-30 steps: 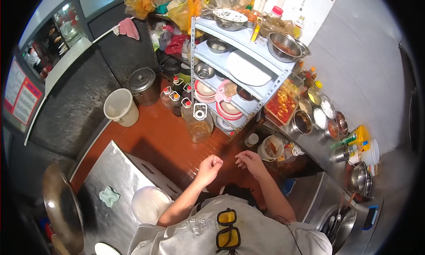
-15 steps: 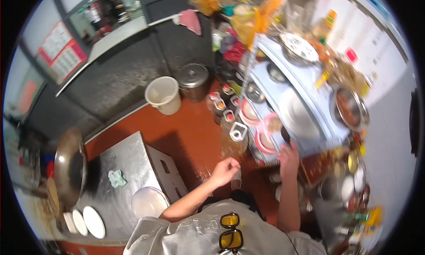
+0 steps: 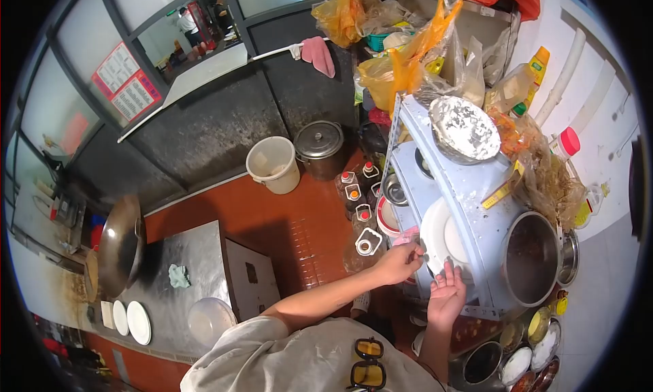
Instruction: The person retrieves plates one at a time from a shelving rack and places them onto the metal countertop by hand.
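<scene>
A large white oval plate (image 3: pixel 435 230) lies on a shelf of the pale blue rack (image 3: pixel 459 208), its near edge at my hands. My left hand (image 3: pixel 400 263) reaches to the plate's left edge, its fingers bent together; the contact there is too small to make out. Palm up, my right hand (image 3: pixel 447 294) is at the plate's near edge with its fingers apart. Red-rimmed plates (image 3: pixel 388 217) and a small metal bowl (image 3: pixel 394 189) sit left of the white plate.
Oil bottles (image 3: pixel 364 246) stand on the floor left of the rack, near a white bucket (image 3: pixel 273 165) and a lidded pot (image 3: pixel 319 140). A metal table (image 3: pixel 197 256) is at the left, beside a wok (image 3: pixel 121 246). A large pot (image 3: pixel 531 258) occupies the rack's top.
Both hands have come to the rack's white plate, the left moving right and the right moving down since the last frame. The view has shifted, bringing the rack closer.
</scene>
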### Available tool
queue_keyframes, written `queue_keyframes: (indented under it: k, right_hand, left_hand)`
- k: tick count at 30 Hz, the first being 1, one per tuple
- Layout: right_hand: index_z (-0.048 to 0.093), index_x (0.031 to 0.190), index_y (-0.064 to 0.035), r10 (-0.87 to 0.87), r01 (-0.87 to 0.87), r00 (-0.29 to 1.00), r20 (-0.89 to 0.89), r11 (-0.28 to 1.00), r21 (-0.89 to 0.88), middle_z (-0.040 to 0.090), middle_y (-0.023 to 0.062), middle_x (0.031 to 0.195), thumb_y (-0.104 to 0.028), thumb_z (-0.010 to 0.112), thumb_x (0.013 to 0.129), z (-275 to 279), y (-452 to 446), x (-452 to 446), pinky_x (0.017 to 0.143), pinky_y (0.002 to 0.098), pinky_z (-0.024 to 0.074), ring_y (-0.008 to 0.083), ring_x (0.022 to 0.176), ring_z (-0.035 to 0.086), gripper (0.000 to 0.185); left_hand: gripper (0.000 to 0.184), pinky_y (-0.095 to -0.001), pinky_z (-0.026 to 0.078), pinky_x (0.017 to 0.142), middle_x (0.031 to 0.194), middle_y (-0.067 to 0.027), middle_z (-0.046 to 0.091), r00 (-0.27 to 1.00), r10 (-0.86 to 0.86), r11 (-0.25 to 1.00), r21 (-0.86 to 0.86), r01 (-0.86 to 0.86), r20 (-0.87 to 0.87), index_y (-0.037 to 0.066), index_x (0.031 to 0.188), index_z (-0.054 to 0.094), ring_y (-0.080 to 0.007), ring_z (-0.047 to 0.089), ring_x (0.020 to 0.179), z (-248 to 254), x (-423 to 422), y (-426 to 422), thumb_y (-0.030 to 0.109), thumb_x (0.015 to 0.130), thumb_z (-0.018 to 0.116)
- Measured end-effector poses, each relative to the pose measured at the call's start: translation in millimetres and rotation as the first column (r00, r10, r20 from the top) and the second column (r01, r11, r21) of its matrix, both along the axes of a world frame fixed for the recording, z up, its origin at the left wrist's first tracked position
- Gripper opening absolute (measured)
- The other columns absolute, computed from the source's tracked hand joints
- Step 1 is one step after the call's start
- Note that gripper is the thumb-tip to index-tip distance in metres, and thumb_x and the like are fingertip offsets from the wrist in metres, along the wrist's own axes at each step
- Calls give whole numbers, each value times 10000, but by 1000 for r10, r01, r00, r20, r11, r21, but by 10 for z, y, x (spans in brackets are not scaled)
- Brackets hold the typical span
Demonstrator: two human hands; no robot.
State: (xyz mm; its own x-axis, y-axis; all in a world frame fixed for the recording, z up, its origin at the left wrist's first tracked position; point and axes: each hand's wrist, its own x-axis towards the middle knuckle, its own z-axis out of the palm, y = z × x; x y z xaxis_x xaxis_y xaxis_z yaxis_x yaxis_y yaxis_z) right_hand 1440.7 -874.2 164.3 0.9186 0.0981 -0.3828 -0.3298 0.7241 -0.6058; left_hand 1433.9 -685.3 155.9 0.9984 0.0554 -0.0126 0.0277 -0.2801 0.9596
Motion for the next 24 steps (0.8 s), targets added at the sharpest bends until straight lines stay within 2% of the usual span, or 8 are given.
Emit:
queue_keyframes:
  k: [4, 10, 13, 20, 24]
  right_hand:
    - [482, 1281, -79, 0, 0, 999, -52, 1000, -3, 613, 92, 1219, -239, 489, 960, 1, -76, 54, 734, 307, 437, 164, 853, 541, 359]
    - [485, 1290, -52, 24, -24, 997, -79, 1000, 5, 632, 84, 1168, -235, 494, 955, -66, -138, -59, 705, 321, 452, 171, 846, 561, 381]
    - [377, 1401, -36, 34, -34, 992, -121, 999, 2, 593, 117, 1236, -243, 482, 931, -52, -200, -42, 715, 314, 474, 170, 859, 585, 523]
    - [388, 1375, -30, 17, -18, 995, -93, 1000, -8, 604, 134, 1227, -234, 486, 936, -129, -229, -62, 693, 331, 488, 184, 849, 595, 494]
    - [393, 1365, -24, 0, -7, 991, -131, 999, -49, 602, 134, 1233, -233, 489, 935, -114, -207, -71, 691, 327, 488, 185, 843, 597, 488]
  left_hand:
    - [262, -353, 507, 676, 827, -118, 645, 1000, -16, 998, 62, 15, 17, -25, 1067, 597, -224, 639, 744, 108, 202, -145, 162, 894, 658]
    - [287, -368, 511, 672, 794, -139, 646, 998, -56, 980, 192, 56, -7, -37, 1055, 583, -257, 654, 742, 155, 342, -174, 191, 895, 654]
    - [302, -391, 516, 685, 798, -163, 655, 999, -23, 965, 260, 14, 31, -37, 1055, 580, -290, 665, 764, 116, 387, -197, 204, 888, 649]
    - [366, -438, 525, 713, 855, -194, 662, 998, 28, 927, 372, -48, 60, -35, 1072, 585, -353, 667, 810, 135, 437, -166, 269, 877, 647]
    - [390, -447, 529, 727, 869, -199, 660, 999, 31, 934, 356, -33, 11, -35, 1081, 585, -371, 666, 828, 256, 456, -129, 291, 874, 647]
